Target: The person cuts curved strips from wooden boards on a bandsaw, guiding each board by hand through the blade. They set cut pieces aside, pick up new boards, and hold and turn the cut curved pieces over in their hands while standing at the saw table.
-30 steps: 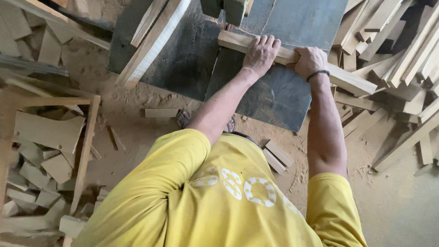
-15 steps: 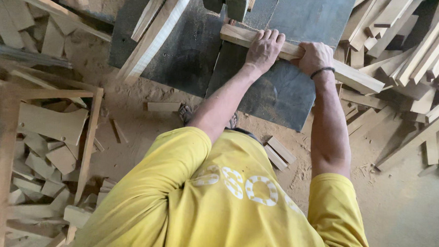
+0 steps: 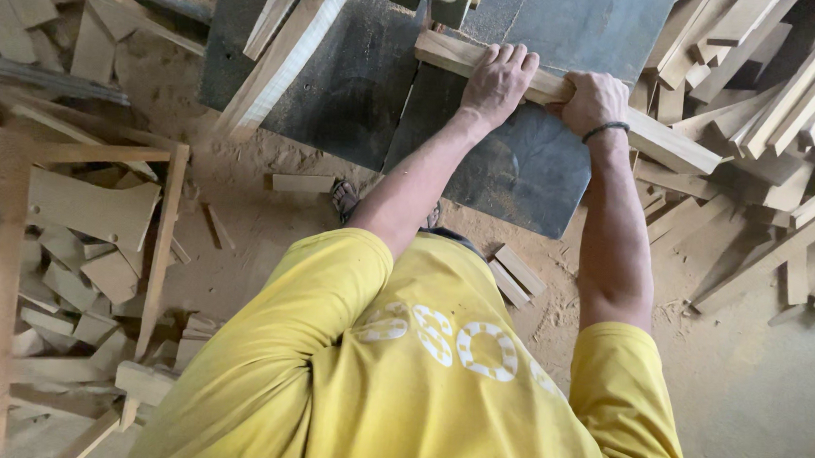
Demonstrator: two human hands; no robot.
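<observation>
Sawdust covers the floor; on the table (image 3: 520,179) the plank (image 3: 677,145) stays put, left hand (image 3: 498,77) flat, right hand (image 3: 594,102) clenched around it.

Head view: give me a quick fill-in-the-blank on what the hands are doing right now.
1. Both hands rest on one long ____ strip.
2. The right hand wears a dark band on its ____.
3. The left hand lies with its fingers ____ over the strip.
4. The strip lies across a dark ____ table.

Missing: wooden; wrist; flat; grey
</observation>
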